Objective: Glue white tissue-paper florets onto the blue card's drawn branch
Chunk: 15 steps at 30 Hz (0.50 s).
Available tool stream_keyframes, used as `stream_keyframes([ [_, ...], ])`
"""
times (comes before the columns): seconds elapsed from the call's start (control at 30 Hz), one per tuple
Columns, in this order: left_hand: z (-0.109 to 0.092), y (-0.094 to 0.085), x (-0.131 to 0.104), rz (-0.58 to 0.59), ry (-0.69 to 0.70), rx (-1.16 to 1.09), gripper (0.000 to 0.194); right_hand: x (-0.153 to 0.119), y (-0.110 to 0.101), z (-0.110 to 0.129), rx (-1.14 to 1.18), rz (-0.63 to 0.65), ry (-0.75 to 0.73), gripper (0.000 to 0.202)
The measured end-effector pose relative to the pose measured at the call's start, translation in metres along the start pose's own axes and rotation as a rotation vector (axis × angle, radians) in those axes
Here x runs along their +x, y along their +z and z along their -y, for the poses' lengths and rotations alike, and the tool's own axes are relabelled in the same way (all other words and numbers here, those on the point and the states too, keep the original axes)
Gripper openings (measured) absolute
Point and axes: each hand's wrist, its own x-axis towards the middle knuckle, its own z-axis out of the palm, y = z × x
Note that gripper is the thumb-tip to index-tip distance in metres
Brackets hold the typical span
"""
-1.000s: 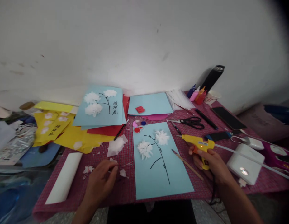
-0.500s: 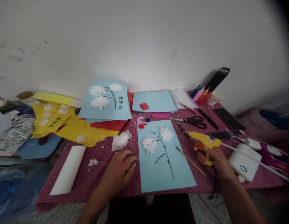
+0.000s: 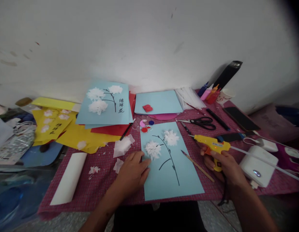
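Observation:
A light blue sheet point(image 3: 168, 187) lies flat in front of me, with a drawn black branch and two white paper flowers, one at the left point(image 3: 153, 149) and one higher up point(image 3: 171, 138). My left hand point(image 3: 133, 170) rests at the sheet's left edge, fingers slightly apart, with nothing visible in it. My right hand point(image 3: 218, 161) is wrapped round a yellow glue gun point(image 3: 212, 145), right of the sheet, its nozzle pointing left. A wooden brush point(image 3: 199, 167) lies between the sheet and the gun. White tissue pieces point(image 3: 122, 146) are beside my left hand.
A finished flower card point(image 3: 103, 112) lies back left near yellow paper point(image 3: 86, 138). Black scissors point(image 3: 202, 122), a marker point(image 3: 217, 119), paint bottles point(image 3: 212, 95) and a phone point(image 3: 240, 117) are back right. A rolled white paper point(image 3: 69, 178) lies left; a white power bank point(image 3: 259, 166) sits right.
My left hand has moved right onto the sheet's left edge, uncovering a small tissue piece. The glue gun remains in my right hand. The view has shifted slightly.

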Motion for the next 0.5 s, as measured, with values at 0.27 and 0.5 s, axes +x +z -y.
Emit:
stream_keyframes([
  [0.27, 0.0013, 0.0058, 0.0012, -0.039, 0.005, -0.004, 0.034, -0.0041, 0.0087, 0.0098, -0.034, -0.049, 0.059, 0.029],
  [0.5, -0.0068, 0.0053, 0.0012, -0.122, 0.094, 0.037, 0.027, -0.0065, 0.0074, 0.0068, -0.058, -0.055, 0.065, 0.029],
])
